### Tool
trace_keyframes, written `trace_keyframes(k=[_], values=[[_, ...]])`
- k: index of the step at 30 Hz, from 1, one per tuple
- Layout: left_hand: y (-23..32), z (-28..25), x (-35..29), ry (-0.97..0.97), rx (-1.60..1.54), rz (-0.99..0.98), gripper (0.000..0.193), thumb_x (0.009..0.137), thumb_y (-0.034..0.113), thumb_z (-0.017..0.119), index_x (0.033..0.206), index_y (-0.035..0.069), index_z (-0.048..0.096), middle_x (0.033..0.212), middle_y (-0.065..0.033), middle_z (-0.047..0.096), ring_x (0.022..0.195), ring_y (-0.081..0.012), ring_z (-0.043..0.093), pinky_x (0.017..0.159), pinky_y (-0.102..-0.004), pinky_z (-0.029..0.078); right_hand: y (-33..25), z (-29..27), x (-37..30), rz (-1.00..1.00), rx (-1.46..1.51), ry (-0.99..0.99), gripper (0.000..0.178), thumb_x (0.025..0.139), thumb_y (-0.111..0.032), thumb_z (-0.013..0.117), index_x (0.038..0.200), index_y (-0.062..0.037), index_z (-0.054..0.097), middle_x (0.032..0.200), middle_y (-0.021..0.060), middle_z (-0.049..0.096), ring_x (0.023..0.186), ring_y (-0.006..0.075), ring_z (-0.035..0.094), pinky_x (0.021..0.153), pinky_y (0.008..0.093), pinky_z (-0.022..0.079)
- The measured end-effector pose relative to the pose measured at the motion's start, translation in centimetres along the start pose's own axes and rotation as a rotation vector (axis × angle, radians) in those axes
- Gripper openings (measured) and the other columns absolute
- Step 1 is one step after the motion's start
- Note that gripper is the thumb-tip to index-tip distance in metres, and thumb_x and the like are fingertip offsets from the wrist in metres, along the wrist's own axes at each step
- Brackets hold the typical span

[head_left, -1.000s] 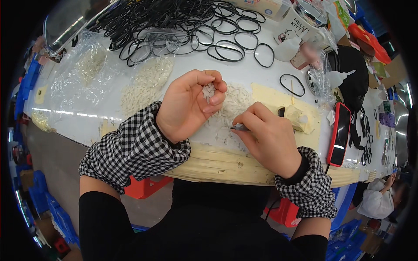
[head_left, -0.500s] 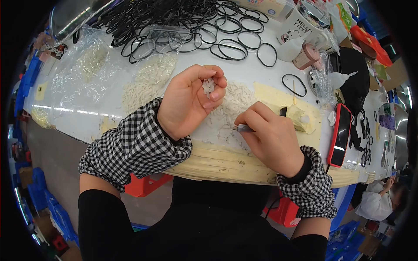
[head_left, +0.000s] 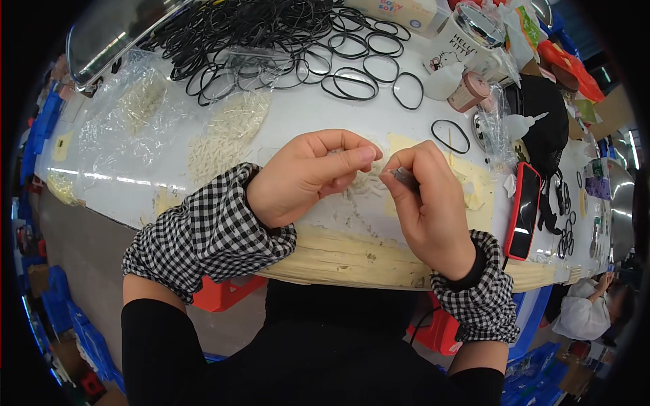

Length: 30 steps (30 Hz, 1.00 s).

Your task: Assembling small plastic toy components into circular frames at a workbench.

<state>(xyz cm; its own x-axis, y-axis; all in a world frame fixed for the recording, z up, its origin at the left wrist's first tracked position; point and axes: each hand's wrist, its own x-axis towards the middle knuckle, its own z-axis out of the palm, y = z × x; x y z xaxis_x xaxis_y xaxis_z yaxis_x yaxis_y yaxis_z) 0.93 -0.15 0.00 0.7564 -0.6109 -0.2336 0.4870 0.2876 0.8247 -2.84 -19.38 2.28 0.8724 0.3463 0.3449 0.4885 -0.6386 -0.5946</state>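
A red phone (head_left: 523, 211) lies near a black loop (head_left: 450, 136) and a pink-lidded jar (head_left: 468, 91).

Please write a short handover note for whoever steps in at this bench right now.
Left hand: fingers pinched shut over the bench, apparently on a small white piece; too small to be sure.
Right hand: gripping a slim grey metal tool, tip pointed toward the left fingertips.
Loose small white pieces lie just beneath both hands; more sit in clear bags at the upper left. Black rubber rings are heaped at the far edge, one lone ring near the right hand.
Done: cannot tell how many pieces are finished.
Left: the loose and bagged pieces appear untouched.
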Motion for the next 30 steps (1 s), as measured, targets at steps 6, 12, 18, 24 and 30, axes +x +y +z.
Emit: trace_keyframes(k=[6, 12, 18, 24, 30], values=[[0.1, -0.4, -0.2, -0.087, -0.143, -0.053, 0.018, 0.096, 0.017, 0.055, 0.102, 0.002, 0.062, 0.088, -0.002, 0.062, 0.061, -0.0029, 0.039, 0.057, -0.0162, 0.035, -0.4, -0.4, 1.1, -0.066, 0.002, 0.084, 0.02, 0.077, 0.002, 0.065, 0.093, -0.0034, 0.055, 0.085, 0.0086, 0.053, 0.063, 0.0248, 0.058, 0.053, 0.032, 0.047], [0.0, -0.3, -0.2, -0.121, -0.241, -0.058, 0.016, 0.097, 0.015, 0.053, 0.103, 0.003, 0.062, 0.09, -0.0019, 0.061, 0.061, -0.0023, 0.038, 0.057, -0.0158, 0.036, 0.3, 0.4, 1.3, -0.26, -0.106, 0.267, 0.02, 0.072, 0.003, 0.069, 0.088, -0.0043, 0.06, 0.081, 0.0067, 0.058, 0.058, 0.0204, 0.059, 0.048, 0.0293, 0.046], [-0.1, -0.2, -0.3, -0.147, -0.225, -0.051, 0.015, 0.097, 0.015, 0.052, 0.1, 0.003, 0.061, 0.089, -0.0006, 0.061, 0.06, -0.0026, 0.039, 0.057, -0.0164, 0.035, 0.6, 0.5, 0.8, -0.331, -0.206, 0.331, 0.018, 0.07, -0.004, 0.074, 0.083, -0.0042, 0.063, 0.075, 0.0061, 0.059, 0.056, 0.017, 0.057, 0.045, 0.0272, 0.043], [0.2, -0.1, -0.3, -0.143, -0.201, -0.131, 0.016, 0.097, 0.016, 0.053, 0.096, 0.003, 0.061, 0.084, 0.0012, 0.059, 0.061, -0.0027, 0.039, 0.058, -0.0173, 0.035, 0.4, -0.4, 0.4, -0.642, -0.559, 0.313, 0.02, 0.072, -0.006, 0.068, 0.092, -0.0018, 0.067, 0.08, 0.0051, 0.06, 0.053, 0.011, 0.051, 0.044, 0.0229, 0.035], [0.4, 0.0, -0.2, -0.176, -0.173, -0.114, 0.017, 0.097, 0.019, 0.053, 0.094, 0.003, 0.059, 0.079, 0.003, 0.055, 0.063, -0.0028, 0.038, 0.061, -0.0176, 0.035, 0.5, -0.6, 0.3, -0.724, -0.624, 0.261, 0.022, 0.071, -0.008, 0.068, 0.092, -0.0015, 0.067, 0.08, 0.0049, 0.06, 0.053, 0.0105, 0.05, 0.044, 0.0227, 0.034]])
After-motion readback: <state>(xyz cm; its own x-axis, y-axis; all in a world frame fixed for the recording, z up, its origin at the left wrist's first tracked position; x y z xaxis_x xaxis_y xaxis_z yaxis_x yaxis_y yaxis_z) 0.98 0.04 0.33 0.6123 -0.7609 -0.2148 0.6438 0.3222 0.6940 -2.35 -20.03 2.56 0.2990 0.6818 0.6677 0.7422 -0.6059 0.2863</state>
